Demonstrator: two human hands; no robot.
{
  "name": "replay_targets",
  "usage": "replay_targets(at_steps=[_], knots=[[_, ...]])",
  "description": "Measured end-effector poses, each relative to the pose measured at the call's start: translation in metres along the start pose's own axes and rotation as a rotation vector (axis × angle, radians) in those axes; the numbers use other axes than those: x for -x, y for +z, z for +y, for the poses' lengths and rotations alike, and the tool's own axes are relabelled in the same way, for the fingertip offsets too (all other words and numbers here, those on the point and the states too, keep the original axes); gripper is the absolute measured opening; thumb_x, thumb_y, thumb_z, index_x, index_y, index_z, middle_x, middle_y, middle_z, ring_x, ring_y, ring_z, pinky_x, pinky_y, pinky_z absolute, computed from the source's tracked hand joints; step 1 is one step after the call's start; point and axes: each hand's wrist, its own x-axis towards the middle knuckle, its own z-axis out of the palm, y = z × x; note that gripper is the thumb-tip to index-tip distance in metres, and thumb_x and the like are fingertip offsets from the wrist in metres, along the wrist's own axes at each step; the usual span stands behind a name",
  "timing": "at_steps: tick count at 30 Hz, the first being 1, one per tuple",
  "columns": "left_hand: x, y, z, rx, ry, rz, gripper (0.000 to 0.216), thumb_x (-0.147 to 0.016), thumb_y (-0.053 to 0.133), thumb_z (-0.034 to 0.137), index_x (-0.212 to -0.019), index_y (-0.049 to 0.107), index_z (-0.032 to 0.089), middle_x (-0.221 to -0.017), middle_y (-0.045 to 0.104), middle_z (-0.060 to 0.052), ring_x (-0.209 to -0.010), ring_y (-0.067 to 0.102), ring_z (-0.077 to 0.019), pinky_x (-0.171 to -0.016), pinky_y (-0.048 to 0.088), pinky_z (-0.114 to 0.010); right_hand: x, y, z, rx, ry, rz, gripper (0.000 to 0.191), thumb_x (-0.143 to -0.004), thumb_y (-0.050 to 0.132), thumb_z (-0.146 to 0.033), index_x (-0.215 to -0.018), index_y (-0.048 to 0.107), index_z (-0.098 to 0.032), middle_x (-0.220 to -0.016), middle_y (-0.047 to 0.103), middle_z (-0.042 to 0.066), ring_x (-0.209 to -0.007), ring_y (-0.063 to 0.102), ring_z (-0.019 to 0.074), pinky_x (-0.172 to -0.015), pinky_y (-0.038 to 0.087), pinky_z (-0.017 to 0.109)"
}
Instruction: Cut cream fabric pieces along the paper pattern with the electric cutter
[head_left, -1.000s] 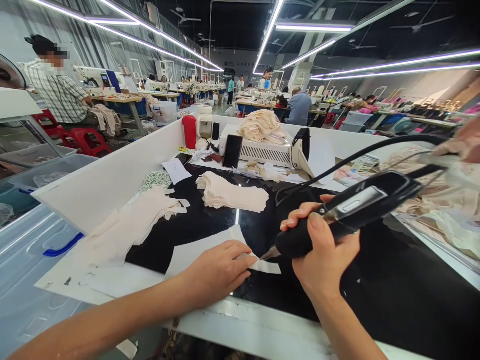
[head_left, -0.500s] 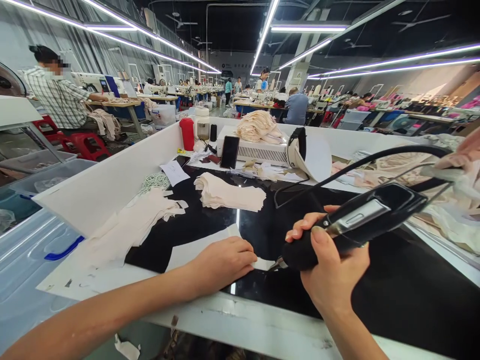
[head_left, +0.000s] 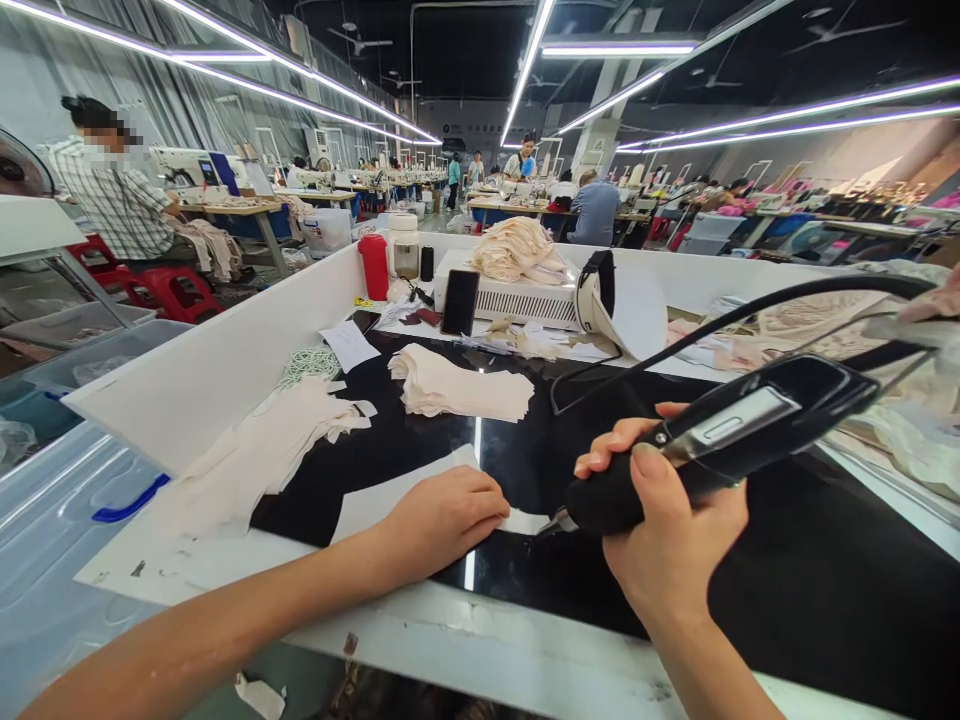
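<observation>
My right hand (head_left: 664, 530) is wrapped round a black corded cutting tool (head_left: 720, 430), its metal tip touching the edge of a pale fabric piece (head_left: 397, 490) on the black glossy worktop (head_left: 787, 570). My left hand (head_left: 442, 515) lies palm down on that fabric piece, fingers together and curled slightly, just left of the tool tip. The tool's black cable (head_left: 720, 320) arcs up and off to the right.
A stack of cut pale pieces (head_left: 461, 390) lies mid-table, with loose pieces (head_left: 277, 440) to its left. At the back stand a white box (head_left: 517, 300), a phone (head_left: 459, 302), a red bottle (head_left: 379, 265) and folded fabric (head_left: 521, 250). White walls border the table. Other workers sit in the background.
The tool tip has moved right and down along the fabric edge, toward the table's front. My left hand stays on the piece, shifted slightly.
</observation>
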Motion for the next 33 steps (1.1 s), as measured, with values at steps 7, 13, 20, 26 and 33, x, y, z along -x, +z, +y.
replay_targets(at_steps=[7, 13, 20, 26, 33], knots=[[-0.001, 0.001, 0.001, 0.013, -0.001, -0.003, 0.021, -0.118, 0.061, 0.018, -0.11, 0.081, 0.02, -0.118, 0.082, -0.006, -0.107, 0.077, -0.0183, -0.095, 0.061, -0.029, 0.001, 0.004, 0.006, 0.031, -0.024, -0.037, 0.049, -0.084, 0.102, -0.043, -0.116, 0.068, -0.028, -0.084, 0.071, -0.005, -0.061, 0.067, 0.0162, -0.059, 0.062, 0.031], [-0.001, 0.001, 0.001, -0.011, -0.029, 0.015, 0.024, -0.118, 0.059, 0.017, -0.108, 0.08, 0.019, -0.118, 0.079, -0.005, -0.104, 0.076, -0.0176, -0.091, 0.06, -0.028, 0.002, 0.0, 0.008, 0.043, -0.039, -0.036, 0.05, -0.085, 0.103, -0.044, -0.118, 0.068, -0.028, -0.085, 0.072, -0.006, -0.062, 0.067, 0.0157, -0.061, 0.063, 0.032], [-0.002, 0.0, 0.005, -0.142, -0.047, -0.02, 0.022, -0.115, 0.062, 0.013, -0.102, 0.078, 0.021, -0.109, 0.074, -0.002, -0.094, 0.071, -0.0156, -0.08, 0.056, -0.026, 0.002, -0.001, 0.007, 0.026, -0.031, -0.042, 0.048, -0.086, 0.102, -0.04, -0.117, 0.068, -0.028, -0.084, 0.073, -0.006, -0.061, 0.068, 0.0164, -0.06, 0.062, 0.032], [0.002, -0.002, 0.002, -0.196, 0.015, -0.06, 0.016, -0.112, 0.067, 0.008, -0.107, 0.077, 0.02, -0.116, 0.079, -0.004, -0.109, 0.074, -0.0194, -0.09, 0.062, -0.028, 0.001, -0.001, 0.007, 0.029, -0.024, -0.034, 0.048, -0.085, 0.102, -0.04, -0.117, 0.068, -0.028, -0.083, 0.073, -0.006, -0.06, 0.067, 0.0159, -0.06, 0.062, 0.031], [0.005, 0.0, -0.004, -0.174, 0.053, -0.04, 0.017, -0.113, 0.066, 0.01, -0.111, 0.079, 0.02, -0.119, 0.08, -0.005, -0.106, 0.076, -0.0187, -0.092, 0.064, -0.028, -0.001, 0.012, 0.006, -0.011, -0.008, -0.001, 0.053, -0.081, 0.104, -0.045, -0.115, 0.068, -0.027, -0.081, 0.07, -0.006, -0.059, 0.065, 0.016, -0.056, 0.06, 0.03]])
